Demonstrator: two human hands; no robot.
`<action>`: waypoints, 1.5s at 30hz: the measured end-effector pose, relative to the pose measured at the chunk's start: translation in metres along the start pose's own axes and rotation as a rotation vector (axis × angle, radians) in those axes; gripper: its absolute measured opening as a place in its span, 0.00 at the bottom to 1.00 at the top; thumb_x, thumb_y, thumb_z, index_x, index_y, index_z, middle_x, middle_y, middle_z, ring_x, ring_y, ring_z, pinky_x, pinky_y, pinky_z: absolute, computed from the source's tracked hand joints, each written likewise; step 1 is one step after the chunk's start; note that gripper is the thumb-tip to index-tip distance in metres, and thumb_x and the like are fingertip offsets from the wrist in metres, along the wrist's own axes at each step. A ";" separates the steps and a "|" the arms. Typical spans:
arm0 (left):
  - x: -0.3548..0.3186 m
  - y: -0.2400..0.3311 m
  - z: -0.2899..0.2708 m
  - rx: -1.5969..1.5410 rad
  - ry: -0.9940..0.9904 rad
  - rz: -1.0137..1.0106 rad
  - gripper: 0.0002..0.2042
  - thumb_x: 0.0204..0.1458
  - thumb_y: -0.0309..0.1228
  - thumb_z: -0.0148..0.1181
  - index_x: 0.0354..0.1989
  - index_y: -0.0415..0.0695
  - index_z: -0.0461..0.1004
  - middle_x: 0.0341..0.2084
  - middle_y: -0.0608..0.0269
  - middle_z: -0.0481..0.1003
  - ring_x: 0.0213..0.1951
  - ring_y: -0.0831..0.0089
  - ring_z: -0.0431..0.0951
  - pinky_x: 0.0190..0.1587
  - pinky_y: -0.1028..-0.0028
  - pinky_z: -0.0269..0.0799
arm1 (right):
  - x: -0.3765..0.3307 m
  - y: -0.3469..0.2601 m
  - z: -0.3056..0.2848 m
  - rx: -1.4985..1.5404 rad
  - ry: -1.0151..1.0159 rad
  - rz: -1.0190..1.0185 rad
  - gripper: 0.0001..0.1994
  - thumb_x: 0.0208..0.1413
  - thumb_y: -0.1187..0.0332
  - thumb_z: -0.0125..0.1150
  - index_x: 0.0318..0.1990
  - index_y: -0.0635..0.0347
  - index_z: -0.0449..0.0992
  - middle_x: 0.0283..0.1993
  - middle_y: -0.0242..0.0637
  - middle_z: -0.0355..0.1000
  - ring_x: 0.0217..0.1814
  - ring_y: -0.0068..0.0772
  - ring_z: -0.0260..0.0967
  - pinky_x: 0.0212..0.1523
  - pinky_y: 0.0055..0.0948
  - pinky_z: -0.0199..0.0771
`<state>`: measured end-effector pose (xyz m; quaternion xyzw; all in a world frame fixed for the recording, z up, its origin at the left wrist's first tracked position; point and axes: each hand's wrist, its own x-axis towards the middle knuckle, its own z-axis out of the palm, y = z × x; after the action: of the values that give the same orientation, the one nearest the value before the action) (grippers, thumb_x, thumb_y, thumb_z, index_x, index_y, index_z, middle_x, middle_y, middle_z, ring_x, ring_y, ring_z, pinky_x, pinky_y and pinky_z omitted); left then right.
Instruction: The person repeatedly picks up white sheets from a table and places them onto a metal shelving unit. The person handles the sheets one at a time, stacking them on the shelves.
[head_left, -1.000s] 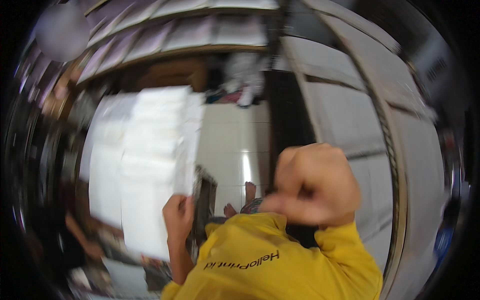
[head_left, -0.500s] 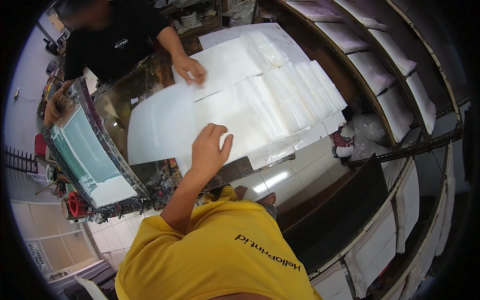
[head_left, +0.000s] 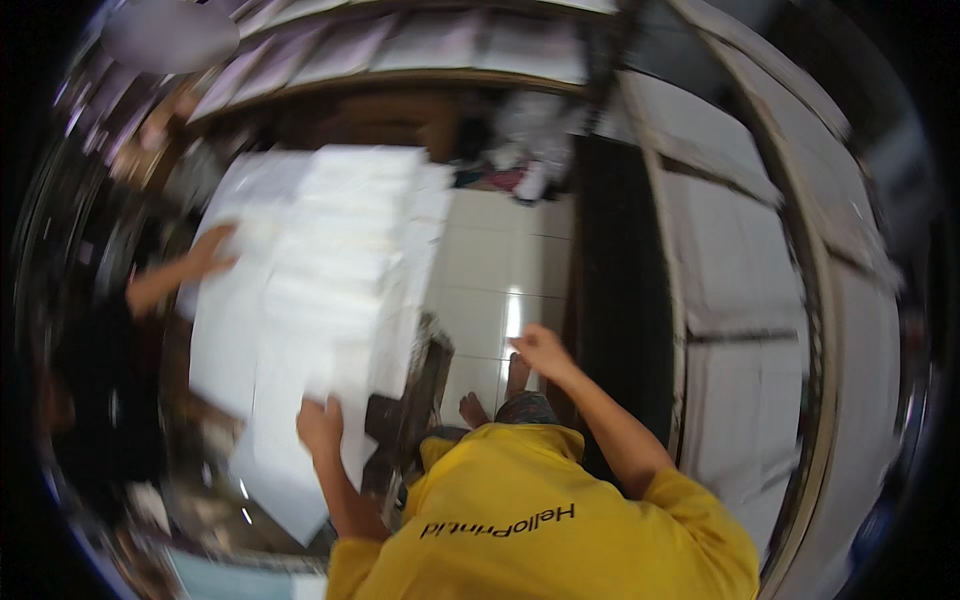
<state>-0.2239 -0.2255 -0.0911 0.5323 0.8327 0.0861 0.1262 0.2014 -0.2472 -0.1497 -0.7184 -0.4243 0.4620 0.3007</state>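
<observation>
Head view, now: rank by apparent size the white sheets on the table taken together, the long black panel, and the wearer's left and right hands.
1. White sheets
2. Black panel
3. Left hand and right hand: blurred, too alike to rank

The left hand (head_left: pixel 320 426) is at the white sheets (head_left: pixel 335 230), the right hand (head_left: pixel 541 350) is above the tiled floor (head_left: pixel 482 265), and a co-worker's hand (head_left: pixel 210 252) also reaches the sheets.
</observation>
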 end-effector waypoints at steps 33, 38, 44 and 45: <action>-0.171 0.220 -0.087 -1.164 -0.169 1.221 0.09 0.56 0.25 0.56 0.42 0.34 0.74 0.24 0.56 0.73 0.26 0.69 0.71 0.30 0.72 0.67 | -0.202 -0.409 -0.334 -0.688 0.103 -0.613 0.12 0.50 0.62 0.58 0.35 0.62 0.77 0.32 0.33 0.73 0.33 0.27 0.66 0.34 0.34 0.68; -0.182 0.224 -0.037 -0.891 -0.362 1.163 0.07 0.53 0.24 0.59 0.38 0.33 0.77 0.22 0.56 0.74 0.23 0.70 0.73 0.29 0.71 0.69 | -0.357 -0.347 -0.480 -0.666 0.700 -0.421 0.24 0.59 0.54 0.59 0.53 0.68 0.75 0.52 0.48 0.75 0.57 0.39 0.68 0.58 0.37 0.68; -0.178 0.191 0.043 -0.302 -0.618 1.259 0.13 0.52 0.33 0.64 0.41 0.37 0.79 0.24 0.53 0.78 0.26 0.56 0.80 0.33 0.62 0.75 | -0.519 -0.204 -0.561 -0.169 1.266 -0.166 0.12 0.56 0.63 0.61 0.45 0.58 0.76 0.39 0.32 0.72 0.42 0.25 0.70 0.41 0.29 0.72; -0.176 0.182 0.056 -0.248 -0.655 1.267 0.13 0.52 0.34 0.64 0.42 0.38 0.79 0.25 0.53 0.79 0.27 0.55 0.80 0.34 0.61 0.75 | -0.529 -0.183 -0.561 -0.072 1.374 -0.156 0.08 0.57 0.64 0.60 0.39 0.58 0.75 0.38 0.32 0.71 0.41 0.25 0.70 0.41 0.28 0.72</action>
<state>0.0216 -0.3089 -0.0729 0.8931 0.2677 0.0725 0.3543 0.5436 -0.6551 0.4372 -0.8252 -0.2029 -0.1351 0.5096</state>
